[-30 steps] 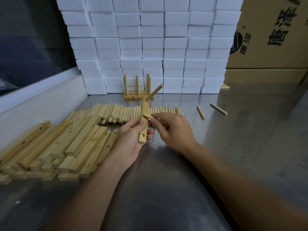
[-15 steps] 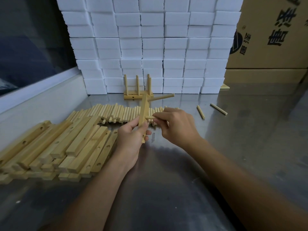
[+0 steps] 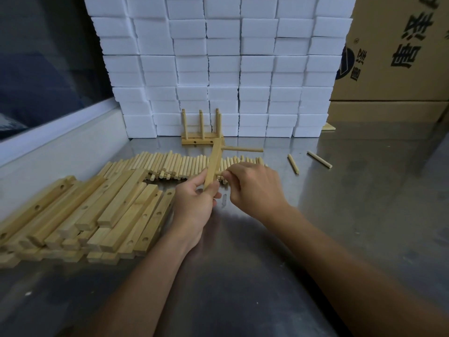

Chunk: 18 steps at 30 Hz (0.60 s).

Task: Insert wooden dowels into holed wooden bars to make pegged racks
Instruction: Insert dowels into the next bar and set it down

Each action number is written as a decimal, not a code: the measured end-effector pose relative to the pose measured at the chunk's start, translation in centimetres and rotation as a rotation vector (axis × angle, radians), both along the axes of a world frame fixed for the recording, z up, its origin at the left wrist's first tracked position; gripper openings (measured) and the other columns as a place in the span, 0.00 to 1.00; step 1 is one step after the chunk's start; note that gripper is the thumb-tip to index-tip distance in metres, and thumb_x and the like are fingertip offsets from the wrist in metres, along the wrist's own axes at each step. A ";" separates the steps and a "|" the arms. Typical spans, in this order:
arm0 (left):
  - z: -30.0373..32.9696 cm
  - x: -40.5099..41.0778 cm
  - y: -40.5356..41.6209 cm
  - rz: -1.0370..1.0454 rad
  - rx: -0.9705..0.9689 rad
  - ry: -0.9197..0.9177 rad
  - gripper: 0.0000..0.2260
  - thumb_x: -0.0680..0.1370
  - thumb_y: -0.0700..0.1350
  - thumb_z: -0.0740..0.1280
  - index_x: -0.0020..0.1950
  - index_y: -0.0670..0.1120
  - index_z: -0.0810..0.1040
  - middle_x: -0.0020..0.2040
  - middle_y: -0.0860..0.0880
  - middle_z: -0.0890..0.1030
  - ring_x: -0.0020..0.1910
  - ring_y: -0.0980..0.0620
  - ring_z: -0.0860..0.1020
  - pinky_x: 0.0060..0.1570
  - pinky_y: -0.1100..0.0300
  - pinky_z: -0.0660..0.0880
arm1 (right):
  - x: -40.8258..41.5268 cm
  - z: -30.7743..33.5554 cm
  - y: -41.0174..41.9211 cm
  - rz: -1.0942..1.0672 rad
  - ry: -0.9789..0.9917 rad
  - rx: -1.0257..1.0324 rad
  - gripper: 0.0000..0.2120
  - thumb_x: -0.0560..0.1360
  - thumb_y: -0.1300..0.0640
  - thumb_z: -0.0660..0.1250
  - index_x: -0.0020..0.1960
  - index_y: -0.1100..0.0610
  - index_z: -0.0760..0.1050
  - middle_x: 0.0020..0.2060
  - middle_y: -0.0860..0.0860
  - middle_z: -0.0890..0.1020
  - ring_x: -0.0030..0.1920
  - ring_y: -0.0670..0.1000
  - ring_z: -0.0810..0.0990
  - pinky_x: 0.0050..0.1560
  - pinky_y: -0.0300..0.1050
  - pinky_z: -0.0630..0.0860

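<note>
Pale wood bar (image 3: 214, 164) is held above the steel table (image 3: 340, 215), tilted away from the person, gripped at its near end by the left hand (image 3: 194, 203). One dowel (image 3: 243, 149) projects rightward from its far end. The right hand (image 3: 255, 188) pinches a second dowel (image 3: 220, 173) at the bar's middle.
</note>
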<state>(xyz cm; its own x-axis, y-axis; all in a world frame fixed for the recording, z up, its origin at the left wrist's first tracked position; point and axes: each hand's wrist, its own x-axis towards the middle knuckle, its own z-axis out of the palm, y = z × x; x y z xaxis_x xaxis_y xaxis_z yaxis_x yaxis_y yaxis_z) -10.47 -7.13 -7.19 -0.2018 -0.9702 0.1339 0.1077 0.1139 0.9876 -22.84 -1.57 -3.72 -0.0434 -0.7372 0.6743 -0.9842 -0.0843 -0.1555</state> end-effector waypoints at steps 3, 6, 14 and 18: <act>-0.1 0.0 0.0 0.006 0.003 0.008 0.19 0.78 0.39 0.69 0.68 0.49 0.77 0.43 0.57 0.86 0.38 0.57 0.81 0.39 0.60 0.75 | 0.1 0.0 0.0 0.007 -0.044 0.025 0.13 0.81 0.52 0.61 0.44 0.56 0.80 0.35 0.50 0.80 0.34 0.54 0.77 0.33 0.46 0.73; 0.0 0.0 -0.1 -0.006 0.021 0.026 0.17 0.79 0.38 0.69 0.67 0.48 0.78 0.43 0.56 0.86 0.34 0.59 0.80 0.35 0.64 0.74 | -0.2 0.4 -0.2 0.046 -0.045 0.041 0.12 0.80 0.53 0.63 0.43 0.56 0.82 0.36 0.50 0.81 0.36 0.53 0.78 0.34 0.45 0.74; 0.0 0.1 -0.1 -0.021 0.033 0.016 0.16 0.79 0.39 0.69 0.67 0.46 0.79 0.46 0.51 0.85 0.33 0.60 0.78 0.31 0.67 0.72 | -0.2 0.5 -0.2 0.053 0.008 0.062 0.12 0.80 0.53 0.63 0.45 0.55 0.83 0.38 0.49 0.83 0.39 0.52 0.79 0.38 0.49 0.78; 0.1 0.2 0.1 -0.005 0.034 0.013 0.17 0.79 0.39 0.69 0.67 0.50 0.78 0.40 0.53 0.84 0.33 0.59 0.79 0.33 0.67 0.74 | -0.2 0.9 -0.5 0.049 -0.160 0.153 0.12 0.79 0.51 0.65 0.44 0.54 0.85 0.34 0.49 0.83 0.35 0.49 0.79 0.40 0.49 0.79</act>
